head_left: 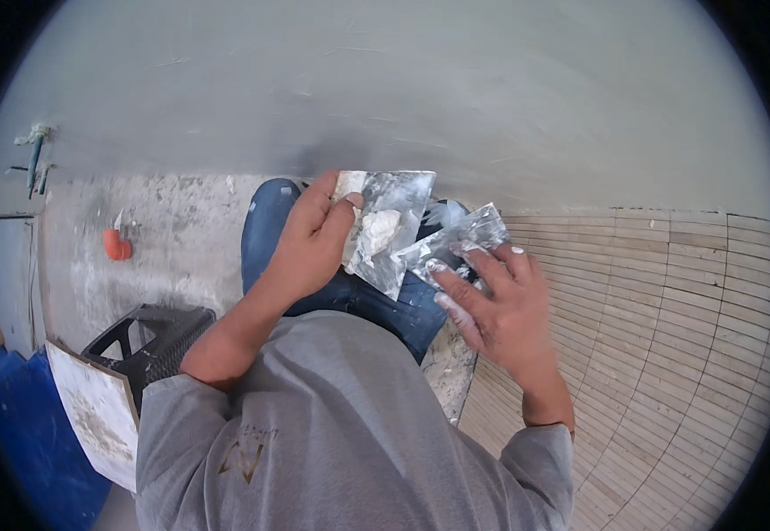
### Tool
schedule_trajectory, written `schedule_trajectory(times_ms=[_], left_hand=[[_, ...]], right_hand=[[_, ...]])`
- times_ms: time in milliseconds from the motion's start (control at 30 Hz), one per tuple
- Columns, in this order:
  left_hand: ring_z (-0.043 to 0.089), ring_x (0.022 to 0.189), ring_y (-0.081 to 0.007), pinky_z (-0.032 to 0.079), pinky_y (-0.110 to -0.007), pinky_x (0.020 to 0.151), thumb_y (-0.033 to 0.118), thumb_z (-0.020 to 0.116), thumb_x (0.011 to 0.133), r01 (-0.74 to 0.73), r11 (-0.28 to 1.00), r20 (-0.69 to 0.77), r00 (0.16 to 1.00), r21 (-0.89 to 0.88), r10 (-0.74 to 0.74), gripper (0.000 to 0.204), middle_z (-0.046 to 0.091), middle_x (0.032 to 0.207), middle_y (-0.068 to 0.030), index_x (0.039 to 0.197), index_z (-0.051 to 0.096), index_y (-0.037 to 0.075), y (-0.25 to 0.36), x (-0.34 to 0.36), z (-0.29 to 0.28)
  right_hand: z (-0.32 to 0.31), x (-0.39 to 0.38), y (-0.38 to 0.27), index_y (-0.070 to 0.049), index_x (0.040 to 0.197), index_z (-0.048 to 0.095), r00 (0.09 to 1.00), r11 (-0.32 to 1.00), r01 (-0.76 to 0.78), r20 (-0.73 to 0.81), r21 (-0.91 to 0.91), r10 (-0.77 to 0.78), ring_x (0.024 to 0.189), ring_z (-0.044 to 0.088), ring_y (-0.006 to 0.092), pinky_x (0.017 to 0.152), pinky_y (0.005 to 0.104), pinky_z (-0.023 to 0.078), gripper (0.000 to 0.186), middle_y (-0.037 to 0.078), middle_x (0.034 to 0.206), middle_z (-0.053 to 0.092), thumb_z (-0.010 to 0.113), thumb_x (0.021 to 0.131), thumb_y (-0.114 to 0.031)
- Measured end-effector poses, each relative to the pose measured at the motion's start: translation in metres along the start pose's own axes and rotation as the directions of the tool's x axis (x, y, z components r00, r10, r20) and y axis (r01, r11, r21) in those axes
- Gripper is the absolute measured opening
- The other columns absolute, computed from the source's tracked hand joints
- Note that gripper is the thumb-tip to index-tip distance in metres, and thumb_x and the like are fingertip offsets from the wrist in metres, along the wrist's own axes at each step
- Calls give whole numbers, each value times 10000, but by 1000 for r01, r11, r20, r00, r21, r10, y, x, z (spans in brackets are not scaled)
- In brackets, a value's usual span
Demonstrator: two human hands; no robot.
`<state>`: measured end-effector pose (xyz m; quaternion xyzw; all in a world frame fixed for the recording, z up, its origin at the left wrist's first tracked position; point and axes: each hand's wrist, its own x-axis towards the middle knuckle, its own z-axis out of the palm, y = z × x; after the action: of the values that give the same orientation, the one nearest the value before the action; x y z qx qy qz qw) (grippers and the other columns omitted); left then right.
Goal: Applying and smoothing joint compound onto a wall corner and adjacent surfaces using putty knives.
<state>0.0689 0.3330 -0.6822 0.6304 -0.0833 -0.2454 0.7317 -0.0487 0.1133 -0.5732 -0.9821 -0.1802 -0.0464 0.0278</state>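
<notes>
My left hand (319,239) grips a square metal plate (403,199) smeared with white compound, a soft lump (378,232) of it near my fingers. My right hand (491,305), its fingertips coated white, is closed on a narrower metal blade (487,221), whose left end overlaps or meets the plate's right side. Both tools are above my knees in dark blue trousers (270,230). Their handles are hidden from view.
A grey plastered wall (385,80) rises ahead, with pipe stubs (35,155) at left. An orange elbow pipe (115,248), black plastic stool (159,323), stained board (93,416) and blue sheet (40,442) lie leftward; narrow beige tiles (650,336) cover the right floor.
</notes>
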Motion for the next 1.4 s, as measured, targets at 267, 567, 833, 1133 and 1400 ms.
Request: schedule_trajectory(times_ms=[267, 567, 833, 1133, 1400], left_hand=[[593, 982, -152, 479, -285, 856, 55, 444, 1006, -308, 568, -127, 790, 764, 599, 290, 618, 1148, -126, 1264, 524, -52, -32, -3, -13], [545, 1231, -380, 442, -420, 1039, 17, 653, 855, -166, 294, -11, 854, 941, 519, 464, 512, 1386, -229, 1295, 510, -23, -52, -25, -39], [637, 1095, -241, 560, -392, 905, 128, 386, 991, 38, 946, -221, 969, -321, -114, 442, 576, 1256, -116, 1417, 390, 14, -33, -15, -3], [627, 1079, -222, 546, -365, 895, 126, 392, 980, 60, 965, -181, 977, -256, -109, 423, 573, 1224, -122, 1382, 411, -4, -35, -17, 16], [641, 1034, -215, 552, -354, 873, 120, 394, 979, 46, 964, -167, 982, -261, -92, 394, 596, 1177, -94, 1357, 446, 22, -35, -15, 18]], right_hand=[[16, -28, 22, -191, 1099, 737, 994, 863, -100, 6, 495, 112, 1024, 572, 277, 856, 453, 473, 344, 69, 1117, 648, 777, 788, -331], [156, -161, 109, -61, 1315, 547, 640, -585, 440, 219, 682, 737, 1071, 669, 309, 850, 502, 577, 400, 148, 1176, 663, 569, 993, -298], [193, -178, 196, -106, 1389, 466, 340, -428, 278, 329, 860, 881, 1112, 646, 296, 908, 549, 565, 378, 114, 1306, 596, 480, 1018, -176], [229, -162, 266, -10, 1348, 475, -14, -434, 227, 448, 872, 894, 1040, 645, 346, 727, 538, 634, 392, 172, 1264, 571, 522, 1015, -212], [229, -144, 288, -10, 1262, 521, -101, -441, 199, 466, 875, 879, 825, 699, 318, 630, 514, 632, 304, 159, 1037, 665, 487, 1017, -187]])
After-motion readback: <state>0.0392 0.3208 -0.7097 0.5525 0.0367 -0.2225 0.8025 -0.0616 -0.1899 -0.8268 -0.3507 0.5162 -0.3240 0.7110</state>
